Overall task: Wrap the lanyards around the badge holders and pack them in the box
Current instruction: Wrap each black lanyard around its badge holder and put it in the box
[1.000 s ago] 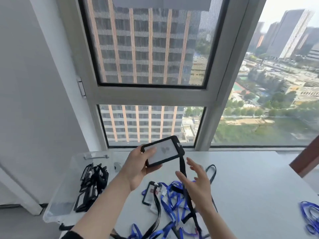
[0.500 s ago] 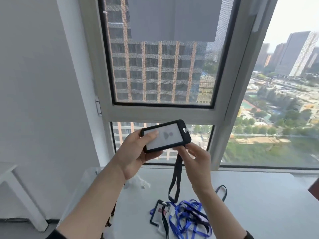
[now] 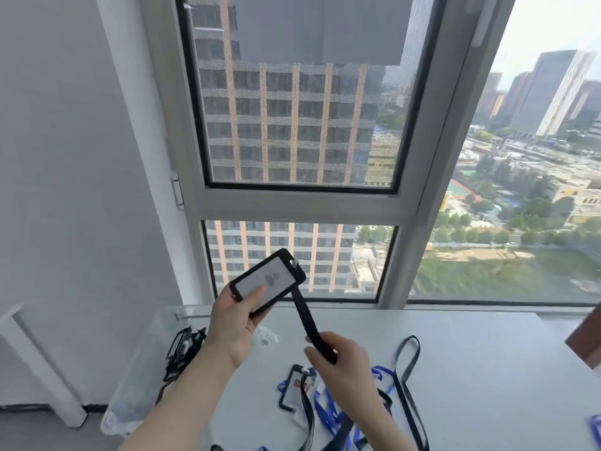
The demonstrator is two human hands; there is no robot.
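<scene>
Above the table (image 3: 487,369): holder (image 3: 268,281) raised and tilted, giving its strap (image 3: 307,317) room to swing round.
Left hand (image 3: 232,323): thumb on the face, fingers behind, clamping the holder as a steady core for winding.
Right hand (image 3: 341,362): fingers closed round the strap, pulled taut below the holder, probably ready for a first turn.
Box (image 3: 130,385): at the left, dark bundles (image 3: 183,346) inside, apparently finished ones.
Pile (image 3: 325,408): unwrapped lanyards on the table, waiting.
</scene>
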